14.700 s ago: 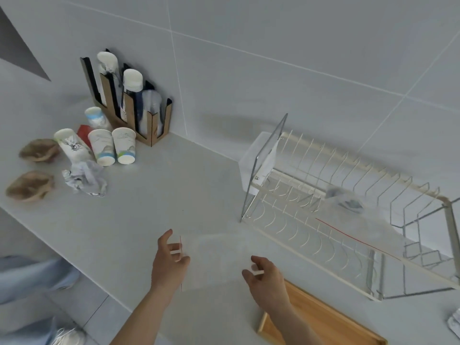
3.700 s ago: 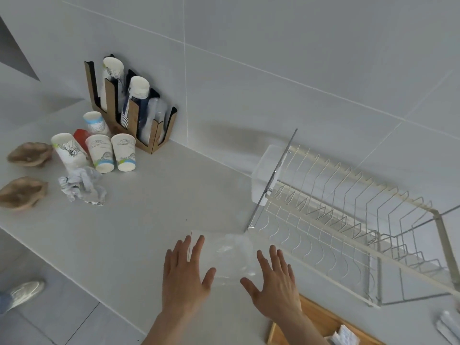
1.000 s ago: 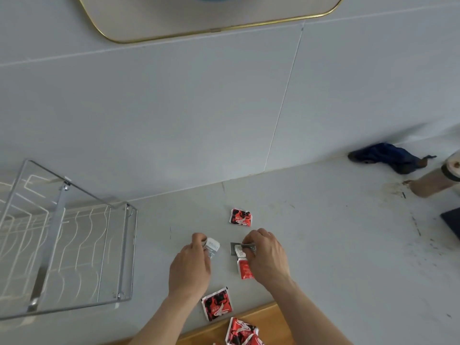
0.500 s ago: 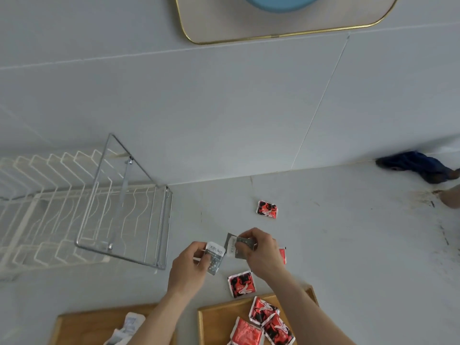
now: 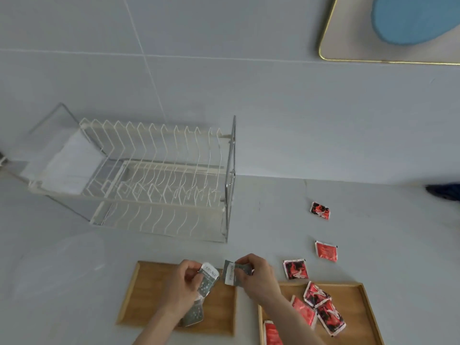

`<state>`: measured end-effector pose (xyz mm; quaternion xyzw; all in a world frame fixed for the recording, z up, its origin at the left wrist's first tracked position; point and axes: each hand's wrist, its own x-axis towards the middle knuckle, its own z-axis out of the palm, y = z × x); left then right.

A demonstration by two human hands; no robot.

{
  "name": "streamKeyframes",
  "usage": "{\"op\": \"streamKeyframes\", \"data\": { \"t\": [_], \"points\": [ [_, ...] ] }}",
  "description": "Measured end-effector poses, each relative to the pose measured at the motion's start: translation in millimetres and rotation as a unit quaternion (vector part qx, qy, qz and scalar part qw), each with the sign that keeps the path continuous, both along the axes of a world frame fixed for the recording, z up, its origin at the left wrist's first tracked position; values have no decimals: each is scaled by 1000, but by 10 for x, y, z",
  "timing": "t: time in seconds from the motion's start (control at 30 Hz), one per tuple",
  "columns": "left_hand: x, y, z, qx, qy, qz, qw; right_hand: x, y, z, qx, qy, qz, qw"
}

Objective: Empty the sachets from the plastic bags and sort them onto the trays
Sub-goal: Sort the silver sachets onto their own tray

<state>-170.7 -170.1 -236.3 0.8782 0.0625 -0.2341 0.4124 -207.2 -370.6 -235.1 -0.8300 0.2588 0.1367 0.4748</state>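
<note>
My left hand (image 5: 185, 287) holds a grey-and-white sachet (image 5: 207, 277) above the left wooden tray (image 5: 146, 295). My right hand (image 5: 254, 272) holds a second grey sachet (image 5: 230, 272) just to the right of it, near that tray's far right corner. Another grey sachet (image 5: 193, 314) lies on the left tray under my left wrist. The right wooden tray (image 5: 358, 310) carries several red-and-black sachets (image 5: 321, 307). Three red sachets lie loose on the counter: one beside my right hand (image 5: 296, 268), one further right (image 5: 326, 250), one far back (image 5: 319, 210).
A white wire dish rack (image 5: 154, 180) stands on the counter behind the left tray. A clear plastic bag (image 5: 59, 265) lies flat on the counter at the left. A gold-rimmed mirror (image 5: 348, 56) hangs on the tiled wall. A dark blue object (image 5: 445, 191) sits at the right edge.
The view has swung left and down, so both trays now show fully. Both hands have carried their grey sachets from over the counter to above the left tray.
</note>
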Motion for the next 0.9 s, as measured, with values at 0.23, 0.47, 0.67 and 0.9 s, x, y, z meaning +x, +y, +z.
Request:
{"op": "streamKeyframes", "data": {
  "t": [0.23,0.47,0.67,0.9],
  "points": [
    [33,705,48,8,-15,1,1000,3,779,110,23,15,-9,1000],
    [39,1069,0,50,-27,-38,998,-60,1257,66,-45,13,1,999],
    [3,1155,-15,132,-88,-123,980,-165,1404,12,-215,-2,117,970],
    [101,1103,10,143,-145,-180,962,-205,1345,28,-276,1,145,950]
  ]
}}
